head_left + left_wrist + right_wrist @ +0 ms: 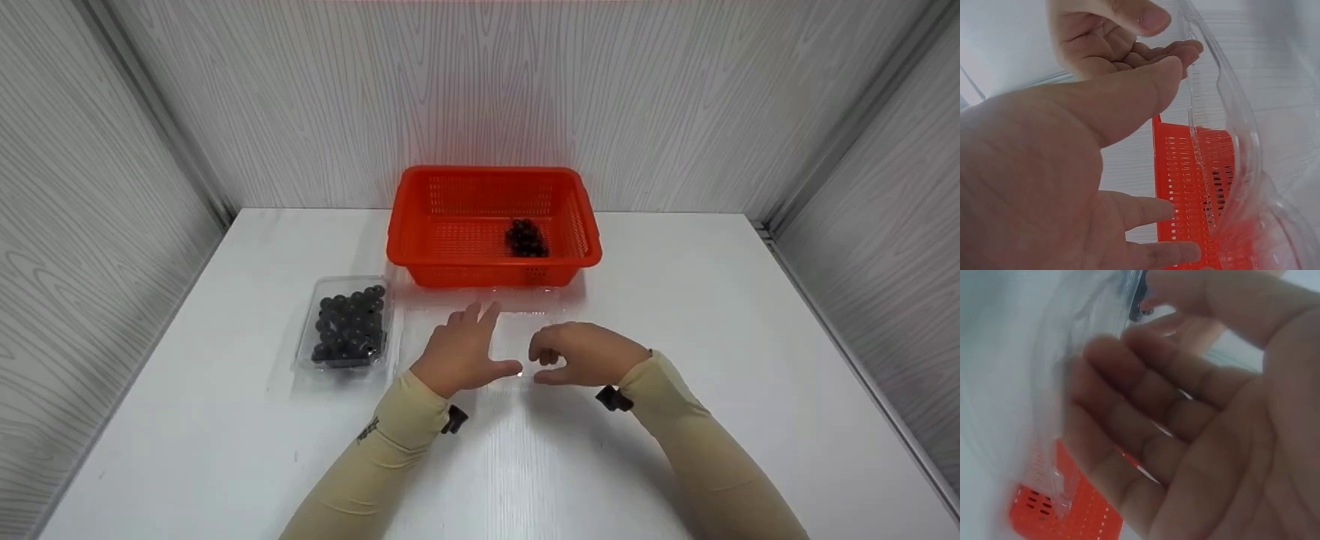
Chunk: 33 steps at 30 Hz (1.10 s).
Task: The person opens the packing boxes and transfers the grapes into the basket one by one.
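A clear plastic box (516, 334) lies in front of the basket, its transparent outline hard to follow. My left hand (465, 352) is over its left part with fingers spread and thumb stretched to the right. Opposite it, my right hand (589, 351) bends its fingers loosely, thumb apart from them. In the right wrist view its fingertips (1081, 377) are at the clear plastic wall (1039, 354); whether they touch is unclear. The left wrist view shows the box's curved rim (1235, 107) beyond the left fingers. Neither hand grips anything.
A red basket (495, 274) stands at the back with a small bunch of dark grapes (526, 238) inside. On the left sits a clear box (304, 349) holding many loose dark grapes (349, 322). White panels (487, 97) border the white table (720, 300).
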Available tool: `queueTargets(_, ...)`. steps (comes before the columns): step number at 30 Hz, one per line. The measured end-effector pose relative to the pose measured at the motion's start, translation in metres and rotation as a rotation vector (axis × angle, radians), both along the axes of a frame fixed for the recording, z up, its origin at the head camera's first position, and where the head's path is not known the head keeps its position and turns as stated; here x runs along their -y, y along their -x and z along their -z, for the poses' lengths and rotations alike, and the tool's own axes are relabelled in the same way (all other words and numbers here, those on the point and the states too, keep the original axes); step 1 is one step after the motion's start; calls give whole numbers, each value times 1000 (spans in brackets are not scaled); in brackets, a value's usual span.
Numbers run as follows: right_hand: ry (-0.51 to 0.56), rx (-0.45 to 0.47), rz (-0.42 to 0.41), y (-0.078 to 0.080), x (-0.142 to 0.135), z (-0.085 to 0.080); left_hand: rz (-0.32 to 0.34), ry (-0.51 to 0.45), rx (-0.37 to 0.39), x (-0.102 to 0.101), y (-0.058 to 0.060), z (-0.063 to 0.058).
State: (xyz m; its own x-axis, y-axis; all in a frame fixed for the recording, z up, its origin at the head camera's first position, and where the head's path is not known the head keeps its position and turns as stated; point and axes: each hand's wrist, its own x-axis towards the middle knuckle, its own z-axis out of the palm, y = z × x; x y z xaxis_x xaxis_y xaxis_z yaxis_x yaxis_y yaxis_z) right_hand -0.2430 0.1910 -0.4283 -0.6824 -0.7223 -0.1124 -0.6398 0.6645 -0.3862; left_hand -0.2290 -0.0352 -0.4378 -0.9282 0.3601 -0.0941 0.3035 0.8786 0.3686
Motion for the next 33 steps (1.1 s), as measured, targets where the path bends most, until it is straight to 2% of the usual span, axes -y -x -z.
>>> queueTargets(3, -6, 29, -38, 0, 0, 1, 15, 15, 0, -3, -1, -2)
queueTargets(8, -17, 24, -68, 1, 1, 2, 27, -16, -19, 0, -4, -11)
queueTargets(12, -22, 43, -63, 0, 0, 0, 32, -34, -45, 9, -6, -22)
queueTargets(16, -42, 72, -50, 1, -1, -1, 23, -45, -71, 22, -8, -29)
queueTargets(20, -69, 109, -28, 2, -4, 0, 4, -54, -82, 37, -8, -29)
queueTargets(27, -134, 197, 56, 3, -14, -4, -36, -78, -42, 66, -7, -25)
queueTargets(33, -135, 204, 78, 10, -26, -6, -84, -79, 4, 92, -4, -27)
